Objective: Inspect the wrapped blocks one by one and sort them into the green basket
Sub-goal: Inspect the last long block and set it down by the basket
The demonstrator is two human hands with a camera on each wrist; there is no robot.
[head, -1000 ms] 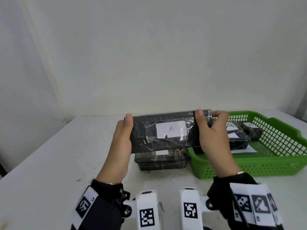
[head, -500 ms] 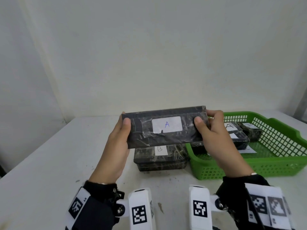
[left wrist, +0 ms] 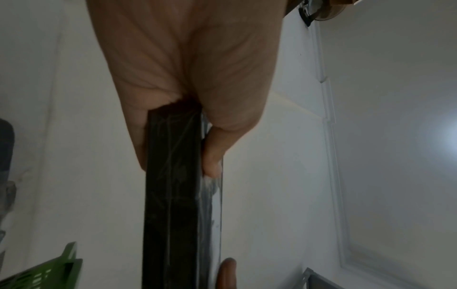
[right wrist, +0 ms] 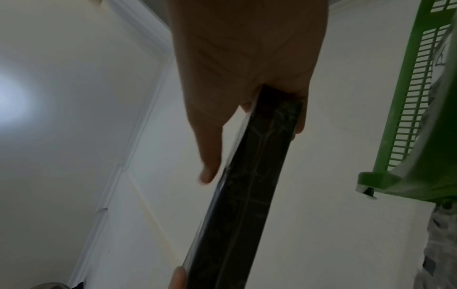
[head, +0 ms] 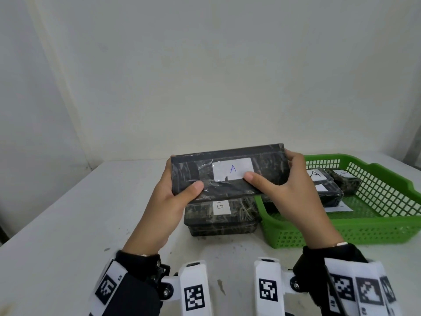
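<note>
Right now both hands hold one dark rectangular block wrapped in clear film (head: 227, 173), lifted above the white table (head: 68, 224) and tilted so its broad face, with a white paper label marked A (head: 232, 169), looks toward the head camera. The left hand (head: 168, 201) clamps the block's left end: its thumb lies across the near face and its fingers go behind, out of sight. The left wrist view shows the same pinch edge-on, thumb on one side of the narrow dark edge and palm on the other. The right hand (head: 293, 195) grips the right end, thumb stretched along the near face with its tip touching the label's lower right corner, fingers curled round the far edge. In the right wrist view that thumb lies straight along the film.

Directly below the held block, a second dark film-wrapped block with a white label marked B (head: 219, 215) rests flat on the table, seemingly on top of another dark block. Just beside it on the right sits the green slotted plastic basket (head: 376, 231). Inside the basket lie a dark wrapped block with an A label (head: 323, 185) and, farther right, a smaller dark wrapped piece (head: 346, 181) whose label I cannot read. A white paper slip (head: 339, 208) lies on the basket floor.
</note>
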